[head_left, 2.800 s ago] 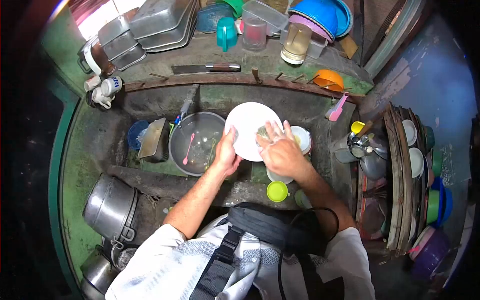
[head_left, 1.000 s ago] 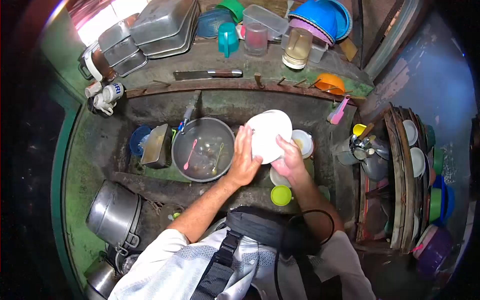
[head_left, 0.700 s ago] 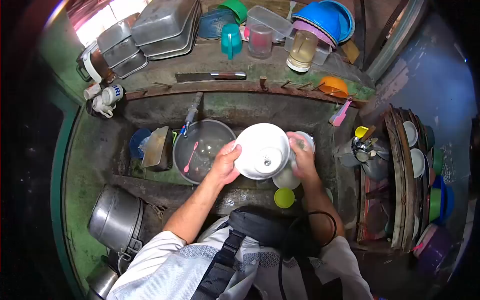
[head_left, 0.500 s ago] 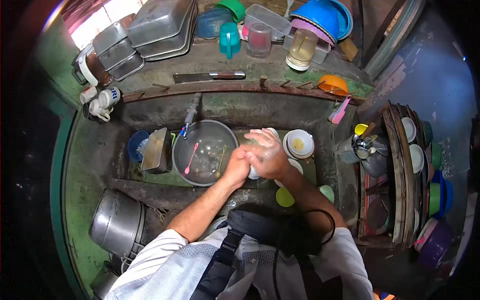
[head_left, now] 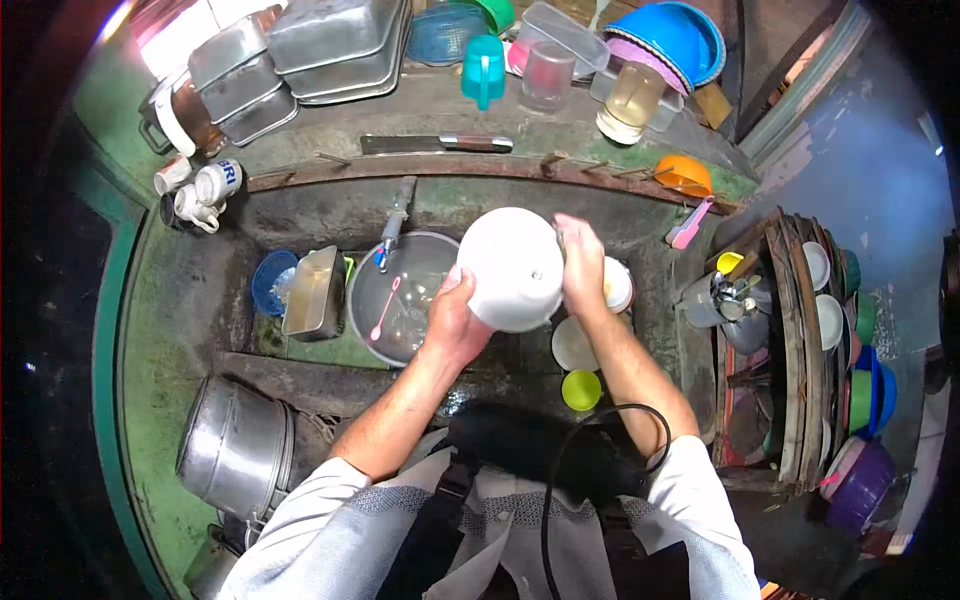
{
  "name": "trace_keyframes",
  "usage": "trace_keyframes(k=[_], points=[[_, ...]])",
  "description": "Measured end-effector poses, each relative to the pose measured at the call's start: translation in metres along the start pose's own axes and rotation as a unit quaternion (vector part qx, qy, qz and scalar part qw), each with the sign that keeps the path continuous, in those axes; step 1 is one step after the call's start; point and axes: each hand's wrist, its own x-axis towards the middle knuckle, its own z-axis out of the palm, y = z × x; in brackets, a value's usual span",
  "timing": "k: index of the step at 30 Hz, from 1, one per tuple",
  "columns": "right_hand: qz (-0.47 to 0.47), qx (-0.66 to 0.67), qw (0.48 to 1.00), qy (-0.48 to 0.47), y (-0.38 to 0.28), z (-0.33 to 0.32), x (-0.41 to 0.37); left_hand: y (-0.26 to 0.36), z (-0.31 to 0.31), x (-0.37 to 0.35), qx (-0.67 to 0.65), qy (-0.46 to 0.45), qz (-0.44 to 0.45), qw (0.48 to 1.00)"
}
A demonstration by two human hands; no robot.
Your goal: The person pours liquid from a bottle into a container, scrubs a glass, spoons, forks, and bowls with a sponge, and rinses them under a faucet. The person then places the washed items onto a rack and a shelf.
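Note:
A white bowl [head_left: 508, 265] is held up over the sink, its broad round face toward me with a small spot on it. My left hand [head_left: 456, 318] grips its lower left edge, thumb on the near side. Along the bowl's right edge lies my right hand [head_left: 583, 262], its fingers pointing up and partly behind the rim. Left of the bowl, a grey basin [head_left: 362, 325] of water contains a pink spoon [head_left: 385, 309]. Behind my right hand and forearm are white dishes [head_left: 572, 347], partly covered. A lime-green bowl [head_left: 581, 391] sits nearer to me.
The tap [head_left: 393, 225] reaches over the basin. A metal pan [head_left: 316, 295] and a blue bowl [head_left: 268, 285] stand at the sink's left. On the ledge above are a large knife [head_left: 437, 144], metal pans [head_left: 335, 45] and plastic cups. A wooden dish rack [head_left: 790, 350] stands right.
My hands were clasped together, with white dishware partly hidden beneath them. Now they are apart, with the white bowl raised between them toward me.

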Motion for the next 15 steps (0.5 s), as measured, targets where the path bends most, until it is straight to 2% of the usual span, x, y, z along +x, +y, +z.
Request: trace_keyframes(k=[1, 2, 3, 4, 5, 6, 8, 9, 10, 11, 12, 13, 14, 15], points=[[-0.078, -0.091, 0.993, 0.009, 0.008, 0.006, -0.014, 0.003, 0.008, 0.002, 0.012, 0.040, 0.021, 0.999], [-0.154, -0.182, 0.971, 0.017, 0.012, 0.012, -0.030, 0.001, 0.005, 0.010, 0.009, 0.038, 0.023, 0.999], [-0.194, -0.198, 0.960, 0.028, -0.001, 0.025, -0.047, -0.003, -0.003, 0.019, 0.015, 0.036, 0.044, 0.998], [-0.221, -0.231, 0.947, -0.007, -0.019, 0.036, -0.058, -0.007, -0.008, 0.021, 0.024, 0.034, 0.063, 0.997], [-0.352, -0.333, 0.873, -0.062, -0.026, 0.038, -0.058, -0.005, 0.004, 0.011, 0.000, 0.118, -0.004, 0.993], [-0.347, -0.337, 0.873, -0.056, -0.035, 0.037, -0.054, -0.008, -0.005, 0.009, 0.002, 0.116, -0.012, 0.993], [-0.418, -0.321, 0.819, -0.228, -0.046, 0.030, -0.042, -0.013, -0.018, 0.005, -0.020, 0.124, -0.067, 0.990], [-0.414, -0.349, 0.813, -0.216, -0.039, 0.029, -0.034, -0.020, -0.012, 0.000, 0.005, 0.108, -0.041, 0.993], [-0.358, -0.265, 0.882, -0.153, -0.036, 0.025, -0.023, -0.026, -0.005, -0.002, 0.004, 0.108, -0.049, 0.993], [-0.282, -0.224, 0.931, -0.066, -0.028, 0.022, -0.018, -0.032, -0.001, -0.003, 0.042, 0.106, -0.002, 0.993], [-0.199, -0.177, 0.963, 0.021, -0.017, 0.021, -0.018, -0.038, 0.001, -0.003, 0.080, 0.107, 0.045, 0.990], [-0.179, -0.165, 0.968, 0.062, -0.006, 0.019, -0.023, -0.042, -0.012, 0.003, 0.152, 0.039, 0.056, 0.986], [-0.147, -0.216, 0.965, 0.040, -0.002, 0.013, -0.031, -0.045, -0.025, 0.011, 0.293, 0.065, 0.088, 0.950], [-0.025, -0.140, 0.990, -0.014, 0.002, 0.003, -0.035, -0.045, -0.040, 0.017, 0.435, 0.053, 0.074, 0.896]])
